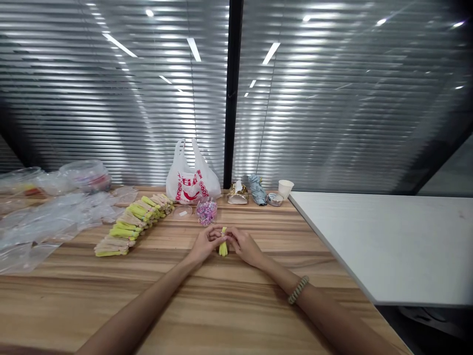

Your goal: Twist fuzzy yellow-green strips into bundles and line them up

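A small bundle of yellow fuzzy strips (223, 248) is held upright between both hands, just above or on the wooden table. My left hand (205, 244) pinches it from the left, fingers closed near its upper part. From the right, the fingers of my right hand (243, 245) close on the same bundle. Its middle is hidden behind the fingertips. Just beyond the hands stands a clear tub of small pink and purple pieces (206, 212). To the left lies a long row of similar yellow and beige bundles (135, 222), several of them banded round the middle.
Clear plastic bags (55, 222) and round plastic containers (84, 175) cover the table's left side. A clear lid (183, 211), white carrier bag (192, 185), gold tissue pack (238, 195), blue crumpled packet (257, 190), tape roll (274, 199) and paper cup (285, 188) stand toward the back.
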